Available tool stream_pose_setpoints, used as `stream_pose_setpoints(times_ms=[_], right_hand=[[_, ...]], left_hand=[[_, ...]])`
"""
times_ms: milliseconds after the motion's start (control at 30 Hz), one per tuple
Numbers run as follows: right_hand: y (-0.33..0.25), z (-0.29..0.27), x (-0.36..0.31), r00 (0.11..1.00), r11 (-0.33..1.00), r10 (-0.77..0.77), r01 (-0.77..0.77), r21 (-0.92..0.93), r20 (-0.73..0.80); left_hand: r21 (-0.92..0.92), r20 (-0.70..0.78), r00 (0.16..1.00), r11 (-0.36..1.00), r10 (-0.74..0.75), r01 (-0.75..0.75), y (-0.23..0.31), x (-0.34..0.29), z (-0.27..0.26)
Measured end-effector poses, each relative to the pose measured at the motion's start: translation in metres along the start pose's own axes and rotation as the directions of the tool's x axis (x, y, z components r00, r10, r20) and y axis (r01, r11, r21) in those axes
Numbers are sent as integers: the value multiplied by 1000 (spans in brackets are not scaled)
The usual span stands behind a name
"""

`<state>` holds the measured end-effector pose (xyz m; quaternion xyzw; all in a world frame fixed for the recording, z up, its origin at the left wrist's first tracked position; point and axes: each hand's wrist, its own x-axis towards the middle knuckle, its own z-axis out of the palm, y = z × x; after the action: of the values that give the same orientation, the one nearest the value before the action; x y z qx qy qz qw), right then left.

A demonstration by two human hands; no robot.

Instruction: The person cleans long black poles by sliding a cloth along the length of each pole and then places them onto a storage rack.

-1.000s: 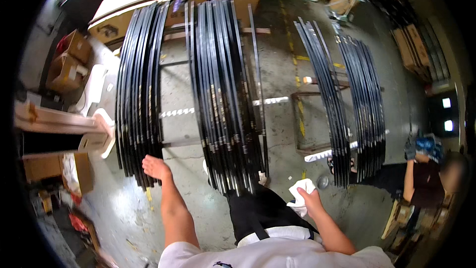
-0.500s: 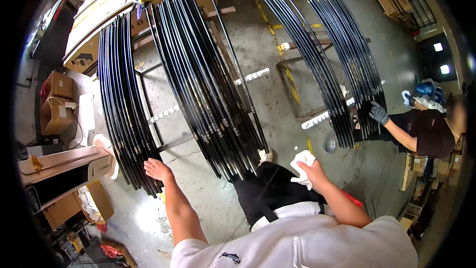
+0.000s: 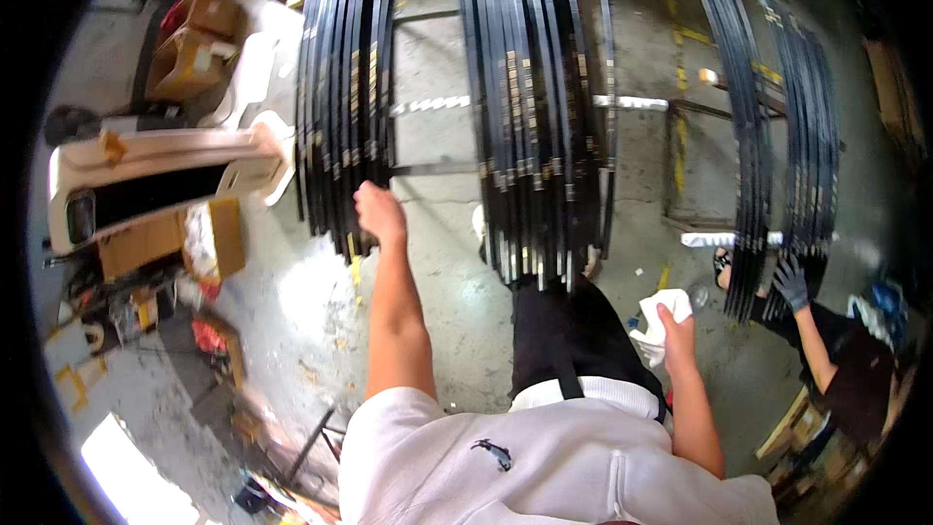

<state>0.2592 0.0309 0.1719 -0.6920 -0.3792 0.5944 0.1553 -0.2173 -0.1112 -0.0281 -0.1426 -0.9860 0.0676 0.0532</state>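
Left hand (image 3: 379, 212) is up at the near end of the left bundle of black curved strips (image 3: 340, 97), fingers curled in against the strip ends; looks like contact, but I can't tell from here if it's a real grasp or just a steadying touch. Right hand (image 3: 669, 331) hangs low by the hip, clenched round a crumpled white cloth (image 3: 661, 316), well clear of the strips. The strips lie across a low metal rack (image 3: 428, 167) on the concrete floor (image 3: 437, 282), long axis running away from the person. A second, fatter bundle (image 3: 535, 107) sits just to the right, its near ends almost at the person's feet. A third set (image 3: 777, 117) lies further right, where another person's gloved hand (image 3: 792, 282) rests on it. Judgement: if the strips are being wiped or checked, pin one strip at the end with the left and bring the cloth up along its length, one strip at a time, rather than rubbing across the stack. Edges look thin, so bare fingers should stay on the flats. Keep feet back from the middle bundle's ends. Cardboard boxes (image 3: 190, 39) and a cream moulded panel (image 3: 165, 180) sit on the left side.
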Motion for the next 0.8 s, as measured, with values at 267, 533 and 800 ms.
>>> stream_pose_setpoints(times_ms=[267, 533, 800], right_hand=[[-17, 18, 4, 989, 986, 26, -49, 157, 148], [-65, 38, -1, 754, 939, -24, -209, 274, 657], [-91, 112, -80, 799, 874, -271, -28, 485, 536]], left_hand=[[-448, 76, 996, 894, 54, -14, -36, -36, -59], [-821, 473, 842, 477, 259, 314, 6, -177, -217], [-765, 328, 821, 642, 468, -61, 66, -282, -330]])
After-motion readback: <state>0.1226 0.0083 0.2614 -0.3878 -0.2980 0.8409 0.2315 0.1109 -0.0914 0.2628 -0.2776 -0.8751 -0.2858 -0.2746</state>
